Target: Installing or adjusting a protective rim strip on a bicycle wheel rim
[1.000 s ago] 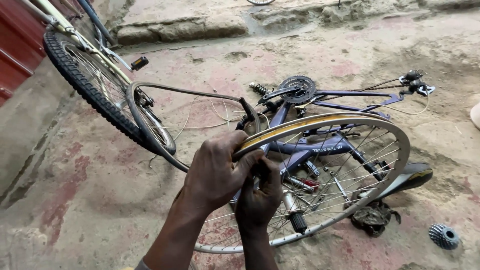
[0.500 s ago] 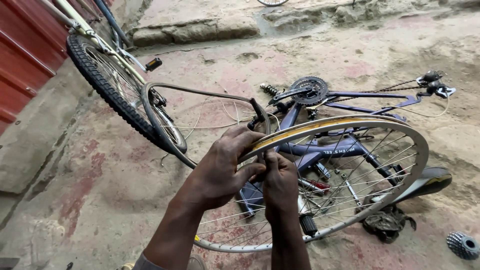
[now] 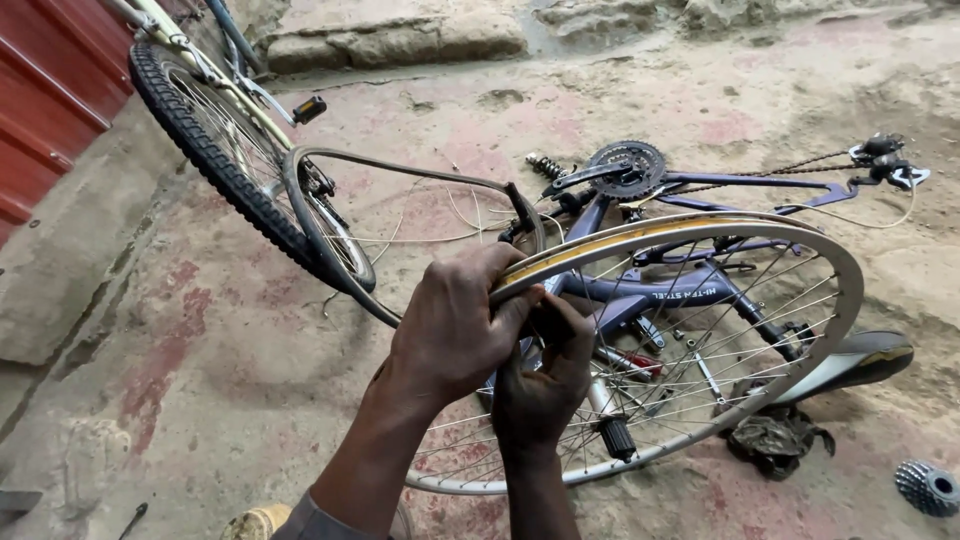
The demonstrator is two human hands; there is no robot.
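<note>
My left hand [image 3: 455,325] grips the near edge of a bare bicycle wheel rim [image 3: 820,255] with silver spokes. Just below it my right hand [image 3: 545,375] is closed on the same rim from underneath, fingers curled by the spokes. A loop of grey rubber tube or strip [image 3: 400,170] runs from the rim by my hands out to the left. Behind the wheel lies a blue bicycle frame [image 3: 700,185] on its side, with its chainring [image 3: 628,163] and black saddle [image 3: 865,357].
A second bicycle's tyred wheel [image 3: 215,160] stands at the upper left beside a red metal wall [image 3: 45,90]. A sprocket cluster [image 3: 928,487] and a dark rag [image 3: 775,438] lie on the concrete floor at the right. Rough stone edges the far side.
The view has shifted so the wheel and bicycles sit further right and lower. Both hands stay on the rim, the right hand tucked a little more underneath.
</note>
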